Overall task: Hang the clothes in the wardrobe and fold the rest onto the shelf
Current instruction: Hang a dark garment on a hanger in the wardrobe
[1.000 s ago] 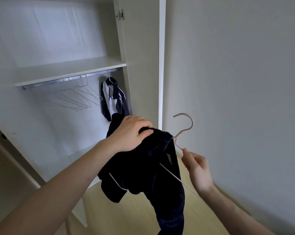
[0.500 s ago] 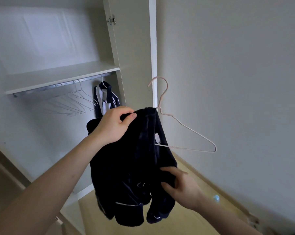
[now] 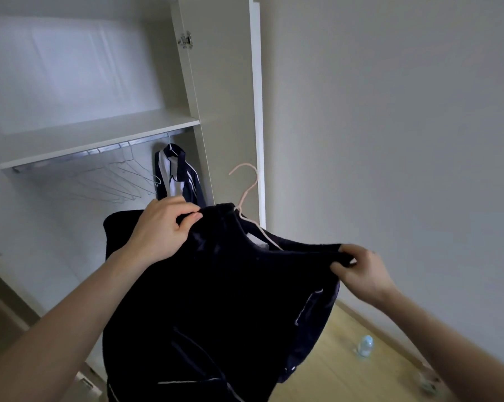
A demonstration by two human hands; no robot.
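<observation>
1. Dressing a hanger point(image 3: 246, 195) in front of the open wardrobe point(image 3: 221, 97): dark top point(image 3: 216, 291) spread between two hands, pale hook sticking up above the collar, one wire arm visible running down into the neck opening.
2. Left hand point(image 3: 165, 227) pinching the collar edge between thumb and curled fingers, grip closed tight on the fabric just beside the hanger's neck.
3. Right hand point(image 3: 361, 271) gripping the far shoulder of the top, fingers curled over the edge and thumb under it, cloth pulled taut toward the wall side.
4. Top held in the air, well short of the rail point(image 3: 99, 150); lower half hanging loose below the arms.
5. Already on the rail: one dark-and-white jacket point(image 3: 176, 178) at the right end, a row of bare wire hangers point(image 3: 120, 181) to its left. Shelf point(image 3: 94, 134) above the rail.
6. Step judged as mid-way: seating the shoulders on the hanger, not yet hanging. Whether the near shoulder sits on the wire cannot be told, hidden under cloth.
7. Next move likely calls for settling the right shoulder over the wire end, then freeing one hand to take the hook and lift it to the rail, probably into the gap beside the jacket.
8. Risk, as a guess: top sliding off the thin wire if released unevenly.
</observation>
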